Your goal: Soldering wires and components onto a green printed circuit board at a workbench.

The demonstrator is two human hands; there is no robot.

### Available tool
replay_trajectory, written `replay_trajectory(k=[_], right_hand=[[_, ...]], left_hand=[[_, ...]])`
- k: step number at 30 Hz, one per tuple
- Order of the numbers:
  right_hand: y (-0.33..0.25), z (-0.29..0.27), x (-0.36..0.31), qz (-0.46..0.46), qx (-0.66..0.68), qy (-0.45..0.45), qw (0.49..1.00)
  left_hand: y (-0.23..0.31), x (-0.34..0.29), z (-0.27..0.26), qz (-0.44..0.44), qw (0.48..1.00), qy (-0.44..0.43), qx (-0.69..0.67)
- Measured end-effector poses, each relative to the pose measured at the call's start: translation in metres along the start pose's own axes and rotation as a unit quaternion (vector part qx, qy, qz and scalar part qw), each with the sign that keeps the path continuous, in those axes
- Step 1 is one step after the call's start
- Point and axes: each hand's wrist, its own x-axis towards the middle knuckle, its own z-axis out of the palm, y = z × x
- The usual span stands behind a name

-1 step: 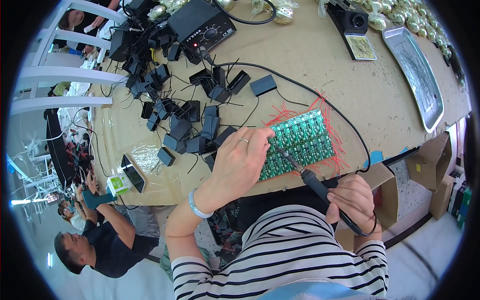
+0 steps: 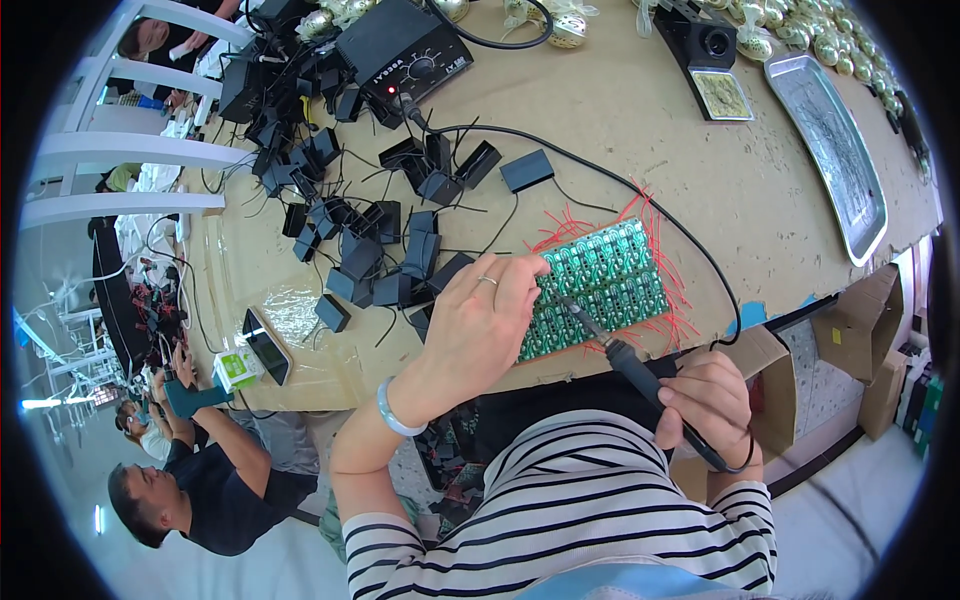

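In my right hand [image 2: 706, 400] is a soldering iron [image 2: 636, 372] with a dark handle, its metal tip on or just above a green circuit board [image 2: 610, 285]. Rows of small repeated circuits cover the board, which lies on the table at a slant. Thin red wires [image 2: 672, 268] stick out around its far and right edges. My left hand [image 2: 487, 312] rests over the board's left end, thumb and fingers pinched together near the surface. Whatever they hold, if anything, is hidden. A ring and a pale bracelet are on that hand and wrist.
Black plastic cases [image 2: 375, 245] with leads pile up on the left. A soldering station [image 2: 405, 55] stands behind, its cable [image 2: 690, 235] curving round the board. At the right are an iron stand [image 2: 705, 45] and a metal tray [image 2: 830, 150]. A person [image 2: 200, 490] works at left.
The soldering iron and my right hand have shifted very slightly to the right. Everything else looks the same.
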Motion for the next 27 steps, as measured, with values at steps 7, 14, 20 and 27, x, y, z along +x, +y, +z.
replay_trajectory(k=[7,14,20,27], right_hand=[[-0.006,-0.008,-0.007,0.043,-0.029,0.043,0.998],[-0.007,-0.010,-0.007,0.047,-0.039,0.056,0.997],[-0.009,-0.009,-0.006,0.038,-0.035,0.069,0.996],[-0.013,-0.008,-0.005,0.080,-0.059,0.109,0.989]], left_hand=[[0.002,0.001,-0.002,-0.005,1.000,-0.005,0.009],[0.004,0.004,-0.007,0.007,0.999,-0.009,0.036],[0.006,0.006,-0.013,0.005,0.998,-0.022,0.057],[-0.022,0.028,-0.038,-0.087,0.978,0.173,0.071]])
